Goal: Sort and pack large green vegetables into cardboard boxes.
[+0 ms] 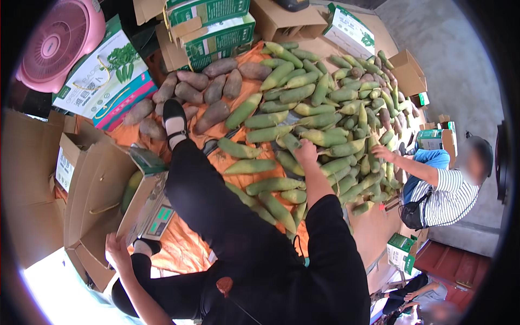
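My right hand (307, 153) reaches into a broad heap of green radishes (319, 108), its fingers closed on one green radish (290, 143). At the lower left my left hand (117, 250) has its fingers curled at the edge of an open cardboard box (86, 200). Inside that box part of a green radish (131, 190) shows; the rest of its contents is hidden by the walls. Beside the box sits a scale (158, 221) with a lit green display. More green radishes lie near my right forearm and leg on an orange sheet (189, 244).
Dark purplish radishes (214, 116) lie at the back left. Behind them stand green and white cartons (219, 35), a printed gift box (108, 70) and a pink fan (59, 43). At the right a person in a striped shirt (447, 197) reaches into the heap.
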Demonstrator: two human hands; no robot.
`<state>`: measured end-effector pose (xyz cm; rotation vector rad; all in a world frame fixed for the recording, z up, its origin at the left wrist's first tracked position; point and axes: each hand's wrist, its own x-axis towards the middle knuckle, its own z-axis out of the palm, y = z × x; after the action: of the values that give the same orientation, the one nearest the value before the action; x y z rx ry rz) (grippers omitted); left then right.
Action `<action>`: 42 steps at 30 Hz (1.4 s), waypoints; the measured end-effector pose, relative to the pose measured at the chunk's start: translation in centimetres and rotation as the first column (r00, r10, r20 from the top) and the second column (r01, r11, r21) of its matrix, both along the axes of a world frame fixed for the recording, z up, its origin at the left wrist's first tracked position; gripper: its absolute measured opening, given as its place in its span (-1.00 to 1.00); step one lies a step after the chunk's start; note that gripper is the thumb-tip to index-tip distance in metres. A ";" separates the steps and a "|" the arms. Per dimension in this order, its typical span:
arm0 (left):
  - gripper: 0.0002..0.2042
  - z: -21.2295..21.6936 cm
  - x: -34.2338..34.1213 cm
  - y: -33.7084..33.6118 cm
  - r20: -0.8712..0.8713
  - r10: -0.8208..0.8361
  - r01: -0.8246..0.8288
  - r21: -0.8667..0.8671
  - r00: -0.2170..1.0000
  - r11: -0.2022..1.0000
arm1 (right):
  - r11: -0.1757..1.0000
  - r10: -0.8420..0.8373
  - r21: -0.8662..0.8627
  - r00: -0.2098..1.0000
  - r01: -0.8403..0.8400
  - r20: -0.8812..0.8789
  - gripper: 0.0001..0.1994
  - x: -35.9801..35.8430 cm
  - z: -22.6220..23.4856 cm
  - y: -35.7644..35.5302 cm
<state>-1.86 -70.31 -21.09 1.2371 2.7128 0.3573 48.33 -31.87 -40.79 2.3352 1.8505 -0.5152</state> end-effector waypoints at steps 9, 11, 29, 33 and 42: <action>-0.89 -0.6 -0.1 -0.2 -0.019 0.027 -0.027 0.006 0.999 1.000 | 0.979 0.061 -0.201 0.990 -0.035 0.123 -0.22 -2.9 0.4 0.6; -0.89 -0.5 -0.1 -0.3 -0.017 0.026 -0.025 0.015 1.000 1.000 | 0.974 0.137 -0.205 0.977 -0.102 0.166 -0.31 -3.7 0.2 0.3; -0.90 -0.7 -0.3 0.2 -0.016 -0.038 0.038 0.016 0.999 0.999 | 0.397 0.916 -0.045 0.399 -0.917 -0.045 -0.77 -0.1 1.5 -10.1; -0.90 -0.8 -0.5 -0.1 -0.016 -0.018 0.018 0.039 1.000 0.999 | 0.979 0.200 0.003 0.953 -0.204 -0.228 -0.57 -1.1 -1.0 -9.9; -0.85 0.7 1.0 2.4 0.052 0.029 -0.029 0.003 0.998 1.000 | 0.990 -0.142 -0.069 0.926 0.126 -0.351 -0.39 0.1 -5.4 -8.2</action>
<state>-0.84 -67.88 -20.34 1.1739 2.6904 0.3928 48.48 -40.11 -46.17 2.4802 1.7923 -1.0484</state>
